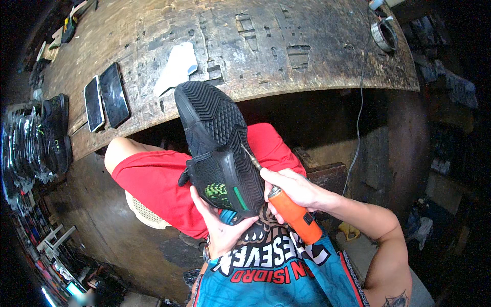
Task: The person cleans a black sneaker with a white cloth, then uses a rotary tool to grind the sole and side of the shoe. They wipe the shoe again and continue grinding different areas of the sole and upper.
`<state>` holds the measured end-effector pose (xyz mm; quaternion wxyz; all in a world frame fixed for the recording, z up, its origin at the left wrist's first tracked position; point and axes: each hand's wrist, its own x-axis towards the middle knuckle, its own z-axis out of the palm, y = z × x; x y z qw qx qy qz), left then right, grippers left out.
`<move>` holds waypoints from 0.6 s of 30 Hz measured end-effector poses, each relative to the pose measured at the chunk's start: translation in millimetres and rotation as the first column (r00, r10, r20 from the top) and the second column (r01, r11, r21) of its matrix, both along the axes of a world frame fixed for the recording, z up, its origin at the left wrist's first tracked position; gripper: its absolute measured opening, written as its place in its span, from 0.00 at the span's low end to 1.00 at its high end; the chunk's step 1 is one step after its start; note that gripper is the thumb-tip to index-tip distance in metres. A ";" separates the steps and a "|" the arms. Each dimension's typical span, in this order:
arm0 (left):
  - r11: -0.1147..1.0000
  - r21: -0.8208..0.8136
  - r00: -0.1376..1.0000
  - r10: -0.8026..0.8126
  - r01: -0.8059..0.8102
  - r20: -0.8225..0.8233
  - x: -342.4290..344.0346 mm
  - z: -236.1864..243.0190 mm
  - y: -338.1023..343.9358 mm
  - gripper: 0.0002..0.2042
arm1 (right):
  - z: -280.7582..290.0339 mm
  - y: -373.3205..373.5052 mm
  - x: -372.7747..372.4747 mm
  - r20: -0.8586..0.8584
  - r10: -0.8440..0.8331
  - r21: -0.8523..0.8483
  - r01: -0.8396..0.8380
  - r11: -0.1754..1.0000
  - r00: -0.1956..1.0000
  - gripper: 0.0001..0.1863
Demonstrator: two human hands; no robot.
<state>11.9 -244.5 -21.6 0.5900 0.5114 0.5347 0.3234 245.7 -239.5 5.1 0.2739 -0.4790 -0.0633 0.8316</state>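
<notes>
A black sneaker (208, 176) with a green heel stripe and yellow-green side marks is tilted sole-up over my lap. My left hand (222, 233) grips its heel end, thumb and fingers spread around it. The toe points away, toward the bench edge. In my right hand (291, 189) is an orange cylindrical tool (297, 217) with a metal collar and a small black part on its side. A thin pointed rod (250, 155) reaches from the right fingers to the ridged sole; whether it joins the orange body is hidden by the hand.
A worn wooden bench (317, 30) spans the far side. On it lie two phones (114, 95), a white cloth-like piece (177, 67) and a roll of tape (383, 37). A cable (360, 112) hangs over its edge. Plastic-wrapped shoes (28, 143) are stacked at left.
</notes>
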 end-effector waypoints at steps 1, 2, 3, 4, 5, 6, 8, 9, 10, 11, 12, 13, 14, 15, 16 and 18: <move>0.999 -0.002 0.998 -0.052 0.052 -0.035 2.0 -0.8 3.2 0.77 | -2.7 -1.7 -0.8 0.001 -0.010 -0.006 0.010 1.000 1.000 0.34; 0.997 0.012 0.994 -0.074 0.075 -0.081 3.2 0.1 3.3 0.77 | -5.5 -3.5 -1.9 -0.002 -0.020 -0.020 0.020 1.000 1.000 0.33; 0.997 -0.020 0.996 -0.071 0.070 -0.048 4.2 -0.8 4.3 0.77 | -8.2 -5.4 -2.9 0.005 -0.021 0.017 0.021 1.000 1.000 0.33; 0.997 -0.040 0.997 -0.068 0.067 -0.027 4.6 -1.3 4.4 0.77 | -10.9 -7.1 -4.1 0.008 -0.020 0.047 0.019 0.999 1.000 0.33; 0.997 -0.044 0.998 -0.064 0.064 0.002 4.8 -1.9 4.2 0.76 | -13.2 -8.7 -5.1 0.012 -0.019 0.070 0.018 0.997 1.000 0.33; 0.995 -0.072 0.998 -0.068 0.067 -0.007 4.7 -2.4 3.9 0.76 | -15.1 -10.1 -6.2 0.004 -0.019 0.068 0.019 0.997 1.000 0.32; 0.993 -0.097 0.997 -0.074 0.072 -0.011 4.1 -3.0 3.6 0.74 | -17.3 -12.2 -8.3 0.028 -0.006 0.110 0.003 0.994 1.000 0.31; 0.992 -0.096 0.996 -0.082 0.080 -0.019 3.8 -3.1 3.6 0.74 | -17.7 -12.7 -9.1 0.038 0.000 0.108 -0.004 0.994 0.999 0.30; 0.992 -0.097 0.996 -0.089 0.086 -0.027 3.4 -3.2 3.5 0.74 | -17.5 -12.9 -9.8 0.059 0.004 0.132 -0.012 0.991 0.998 0.30; 0.991 -0.096 0.995 -0.096 0.093 -0.034 3.1 -3.5 3.9 0.74 | -17.0 -12.9 -10.1 0.079 0.012 0.141 -0.023 0.990 0.997 0.30; 0.991 -0.062 0.991 -0.119 0.115 -0.068 2.9 -3.7 4.3 0.74 | -16.0 -12.8 -10.3 0.101 0.030 0.122 -0.042 0.992 0.994 0.29; 0.990 -0.030 0.985 -0.141 0.139 -0.103 2.4 -3.6 4.8 0.74 | -14.8 -12.7 -10.4 0.087 0.014 0.160 -0.028 0.987 0.996 0.29; 0.987 0.016 0.977 -0.157 0.161 -0.146 2.2 -3.6 5.2 0.74 | -13.5 -12.6 -10.0 0.078 0.009 0.171 -0.022 0.985 0.997 0.29; 0.988 -0.014 0.981 -0.157 0.157 -0.110 2.4 -3.9 5.7 0.73 | -12.4 -12.7 -9.7 0.073 0.003 0.169 -0.015 0.986 0.997 0.29; 0.988 -0.030 0.985 -0.152 0.150 -0.081 2.7 -4.3 6.2 0.73 | -11.9 -12.8 -9.6 0.107 0.014 0.172 -0.032 0.985 0.994 0.29; 0.989 -0.045 0.989 -0.142 0.140 -0.044 3.5 -4.1 7.1 0.73 | -12.6 -13.3 -9.9 0.147 0.016 0.181 -0.043 0.983 0.989 0.30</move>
